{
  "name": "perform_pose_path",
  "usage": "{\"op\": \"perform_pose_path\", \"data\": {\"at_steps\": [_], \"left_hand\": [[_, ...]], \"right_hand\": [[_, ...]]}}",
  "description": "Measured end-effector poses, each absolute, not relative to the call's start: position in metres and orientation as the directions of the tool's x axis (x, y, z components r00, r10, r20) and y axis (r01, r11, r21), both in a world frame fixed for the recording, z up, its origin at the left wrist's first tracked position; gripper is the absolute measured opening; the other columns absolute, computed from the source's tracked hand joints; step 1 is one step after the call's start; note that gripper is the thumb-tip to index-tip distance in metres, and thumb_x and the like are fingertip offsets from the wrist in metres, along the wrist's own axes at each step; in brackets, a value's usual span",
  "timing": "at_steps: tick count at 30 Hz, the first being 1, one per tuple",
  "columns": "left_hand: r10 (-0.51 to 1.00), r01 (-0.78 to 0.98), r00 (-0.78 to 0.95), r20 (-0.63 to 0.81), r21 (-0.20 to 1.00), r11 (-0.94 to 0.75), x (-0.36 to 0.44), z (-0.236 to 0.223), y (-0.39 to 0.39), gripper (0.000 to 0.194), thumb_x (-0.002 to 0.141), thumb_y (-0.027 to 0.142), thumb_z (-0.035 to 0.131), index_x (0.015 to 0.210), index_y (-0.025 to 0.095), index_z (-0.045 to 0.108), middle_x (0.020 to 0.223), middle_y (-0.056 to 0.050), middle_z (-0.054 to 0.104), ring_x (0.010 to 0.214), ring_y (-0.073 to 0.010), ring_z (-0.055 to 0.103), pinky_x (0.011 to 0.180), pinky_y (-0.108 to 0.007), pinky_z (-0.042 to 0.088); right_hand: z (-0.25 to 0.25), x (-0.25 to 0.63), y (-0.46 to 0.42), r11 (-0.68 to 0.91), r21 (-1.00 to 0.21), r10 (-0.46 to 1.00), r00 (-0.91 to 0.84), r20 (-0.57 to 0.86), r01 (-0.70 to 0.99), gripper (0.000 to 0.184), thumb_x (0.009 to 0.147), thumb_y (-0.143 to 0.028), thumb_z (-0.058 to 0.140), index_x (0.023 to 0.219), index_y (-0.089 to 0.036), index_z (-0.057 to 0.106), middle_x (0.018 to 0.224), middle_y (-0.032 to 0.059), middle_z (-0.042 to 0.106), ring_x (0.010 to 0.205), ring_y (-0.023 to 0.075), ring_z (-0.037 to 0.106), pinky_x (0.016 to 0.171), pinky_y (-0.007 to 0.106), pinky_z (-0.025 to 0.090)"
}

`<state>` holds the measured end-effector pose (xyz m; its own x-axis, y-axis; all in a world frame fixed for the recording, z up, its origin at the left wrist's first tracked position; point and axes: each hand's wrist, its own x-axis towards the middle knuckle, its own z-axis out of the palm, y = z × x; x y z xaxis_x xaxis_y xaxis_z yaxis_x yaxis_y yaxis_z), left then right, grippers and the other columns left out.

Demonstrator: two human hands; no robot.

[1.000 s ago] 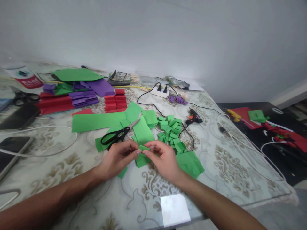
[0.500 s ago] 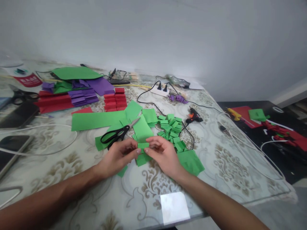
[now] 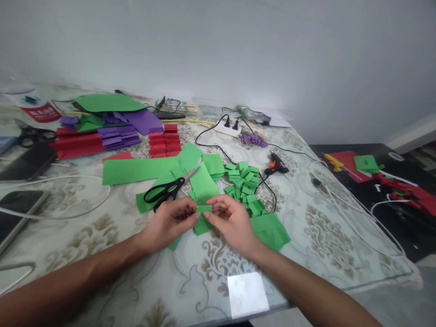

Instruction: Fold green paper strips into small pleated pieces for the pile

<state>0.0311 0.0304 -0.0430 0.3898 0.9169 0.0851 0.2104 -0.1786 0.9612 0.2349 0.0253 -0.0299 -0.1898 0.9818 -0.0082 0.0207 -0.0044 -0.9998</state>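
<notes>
Between my two hands is a small folded green paper piece (image 3: pixel 204 208). My left hand (image 3: pixel 172 223) pinches its left end, and my right hand (image 3: pixel 231 222) pinches its right end with the thumb across the lower edge. Another green paper piece (image 3: pixel 201 226) lies just below, partly hidden by the fingers. Black-handled scissors (image 3: pixel 165 191) lie beyond my left hand, blades slightly apart and resting on green paper strips (image 3: pixel 204 181). To the right of my right hand, a heap of small folded green pieces (image 3: pixel 243 181) lies beside a larger green sheet (image 3: pixel 272 230).
Folded red paper (image 3: pixel 165 141) and purple paper (image 3: pixel 119 136) lie at the back left. A black glue gun (image 3: pixel 276 164) and a white power strip (image 3: pixel 227 129) with cords lie at the back right. Phones (image 3: pixel 20 213) and white cables are at the left.
The small green piece looks narrower, its front face folded down more between the fingers. Both hands stay in nearly the same place.
</notes>
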Motion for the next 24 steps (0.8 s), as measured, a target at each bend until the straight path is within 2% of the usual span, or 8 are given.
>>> {"op": "perform_pose_path", "data": {"at_steps": [6, 15, 21, 24], "left_hand": [[0.908, 0.233, 0.401, 0.122, 0.945, -0.230, 0.0309, -0.0444, 0.0285, 0.021, 0.098, 0.034, 0.064, 0.090, 0.015, 0.066, 0.073, 0.000, 0.063, 0.066, -0.0130, 0.056, 0.059, -0.021, 0.046], [0.875, 0.401, 0.423, 0.235, 0.817, -0.414, 0.0294, -0.0409, 0.0275, 0.017, 0.101, 0.029, 0.061, 0.091, 0.017, 0.069, 0.073, 0.001, 0.068, 0.065, -0.0126, 0.061, 0.060, -0.020, 0.045], [0.857, 0.397, 0.432, 0.282, 0.793, -0.462, 0.0299, -0.0397, 0.0263, 0.014, 0.100, 0.025, 0.063, 0.090, 0.019, 0.070, 0.073, 0.002, 0.070, 0.064, -0.0122, 0.064, 0.060, -0.019, 0.046], [0.854, 0.390, 0.431, 0.292, 0.793, -0.468, 0.0301, -0.0380, 0.0261, 0.014, 0.099, 0.024, 0.064, 0.088, 0.018, 0.070, 0.072, 0.001, 0.070, 0.063, -0.0122, 0.064, 0.059, -0.019, 0.046]], "right_hand": [[-0.0303, 0.2367, 0.0248, 0.075, -0.992, 0.975, -0.215, 0.053, 0.096, 0.013, 0.083, -0.024, 0.075, 0.096, -0.021, 0.074, 0.078, -0.0003, 0.069, 0.073, 0.0164, 0.065, 0.071, 0.029, 0.055], [-0.0307, 0.2380, 0.0247, 0.207, -0.963, 0.954, -0.253, 0.160, 0.172, 0.008, 0.089, -0.026, 0.075, 0.095, -0.022, 0.078, 0.093, 0.0049, 0.079, 0.083, 0.0199, 0.071, 0.077, 0.031, 0.057], [-0.0262, 0.2395, 0.0240, 0.271, -0.941, 0.939, -0.271, 0.212, 0.202, 0.006, 0.091, -0.026, 0.076, 0.088, -0.023, 0.080, 0.086, 0.0038, 0.079, 0.080, 0.0199, 0.071, 0.074, 0.031, 0.054], [-0.0266, 0.2391, 0.0241, 0.217, -0.963, 0.956, -0.234, 0.176, 0.162, 0.007, 0.087, -0.029, 0.081, 0.084, -0.023, 0.080, 0.084, 0.0042, 0.080, 0.078, 0.0208, 0.073, 0.074, 0.032, 0.056]]}}
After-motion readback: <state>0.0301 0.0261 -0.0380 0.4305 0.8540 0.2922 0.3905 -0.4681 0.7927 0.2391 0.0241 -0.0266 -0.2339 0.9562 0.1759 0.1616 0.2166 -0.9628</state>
